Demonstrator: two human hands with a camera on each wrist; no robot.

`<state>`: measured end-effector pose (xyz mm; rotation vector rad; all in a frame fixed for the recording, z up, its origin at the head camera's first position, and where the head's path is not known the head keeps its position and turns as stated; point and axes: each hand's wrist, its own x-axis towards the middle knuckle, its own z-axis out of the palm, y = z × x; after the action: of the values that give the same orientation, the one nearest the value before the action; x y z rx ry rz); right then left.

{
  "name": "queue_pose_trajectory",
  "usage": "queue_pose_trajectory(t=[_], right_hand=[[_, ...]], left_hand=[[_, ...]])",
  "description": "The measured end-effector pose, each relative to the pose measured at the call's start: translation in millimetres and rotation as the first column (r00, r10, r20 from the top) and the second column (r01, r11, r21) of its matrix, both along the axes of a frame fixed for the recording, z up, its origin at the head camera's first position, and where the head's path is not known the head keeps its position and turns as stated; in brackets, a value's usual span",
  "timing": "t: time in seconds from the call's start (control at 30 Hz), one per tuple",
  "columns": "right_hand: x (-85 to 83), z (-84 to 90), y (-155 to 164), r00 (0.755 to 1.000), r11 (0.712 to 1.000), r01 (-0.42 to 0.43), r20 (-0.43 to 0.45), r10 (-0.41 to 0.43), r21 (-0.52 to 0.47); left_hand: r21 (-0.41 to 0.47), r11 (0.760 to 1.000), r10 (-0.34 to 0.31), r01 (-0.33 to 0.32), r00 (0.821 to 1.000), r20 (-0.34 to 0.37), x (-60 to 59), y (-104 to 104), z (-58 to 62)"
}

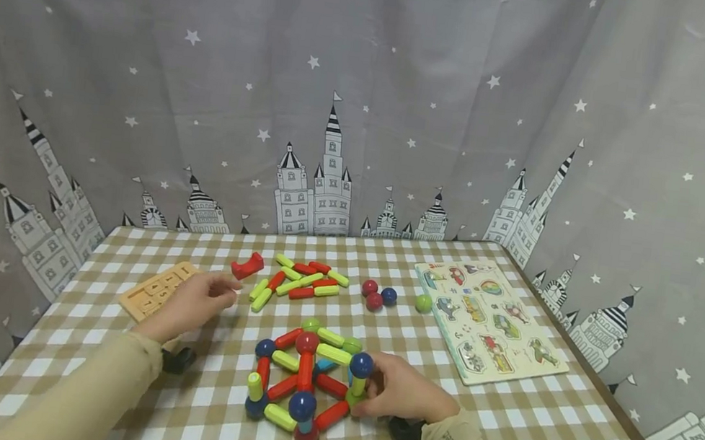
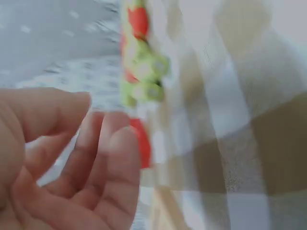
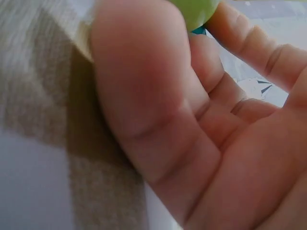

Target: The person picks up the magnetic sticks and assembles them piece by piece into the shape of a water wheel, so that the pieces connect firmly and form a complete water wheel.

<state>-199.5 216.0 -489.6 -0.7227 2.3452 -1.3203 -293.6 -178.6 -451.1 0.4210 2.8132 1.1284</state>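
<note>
A magnetic rod-and-ball structure [image 1: 307, 360] stands at the front middle of the table, built of red, yellow-green and blue rods with coloured balls at the joints. My right hand [image 1: 408, 390] is at its right corner, pinching a green ball [image 3: 197, 12] between thumb and forefinger. Above that ball stands a yellow-green rod topped by a dark blue ball [image 1: 361, 365]. My left hand [image 1: 196, 302] hovers left of the structure with fingers loosely bent and nothing in them. Just past its fingertips lies a red curved block [image 1: 248, 266]; loose red and yellow-green rods [image 1: 301, 280] lie farther right.
A wooden number puzzle [image 1: 148, 295] lies beneath and left of my left hand. Two red balls and a blue ball [image 1: 389, 296] sit behind the structure, with a green ball [image 1: 423, 303] beside a picture puzzle board [image 1: 491, 323] at the right. A checked cloth [image 1: 213, 407] covers the table.
</note>
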Motion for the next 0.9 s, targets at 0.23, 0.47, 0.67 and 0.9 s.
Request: queue_pose_trajectory(t=[0.23,0.47,0.67,0.9], right_hand=[[0.7,-3.0,2.3,0.999,1.0,-0.009,0.046,0.01,-0.026],[-1.5,-1.8,4.1,1.0,1.0,0.009,0.006,-0.009,-0.002],[-4.0,-3.0,6.2,1.0,1.0,0.008,0.013,-0.008,-0.004],[-5.6,-4.5,5.7,0.999,1.0,-0.012,0.03,0.012,-0.015]], left_hand=[[-0.15,0.983,0.113,-0.11,0.993,0.017,-52.4,14.8,-21.4],[-0.238,0.964,0.127,-0.12,0.992,0.015,-67.0,27.3,-24.1],[-0.229,0.962,0.139,-0.147,0.989,-0.051,-67.3,30.1,-24.7],[-0.053,0.994,0.089,-0.097,0.987,-0.131,1.6,34.3,8.1]])
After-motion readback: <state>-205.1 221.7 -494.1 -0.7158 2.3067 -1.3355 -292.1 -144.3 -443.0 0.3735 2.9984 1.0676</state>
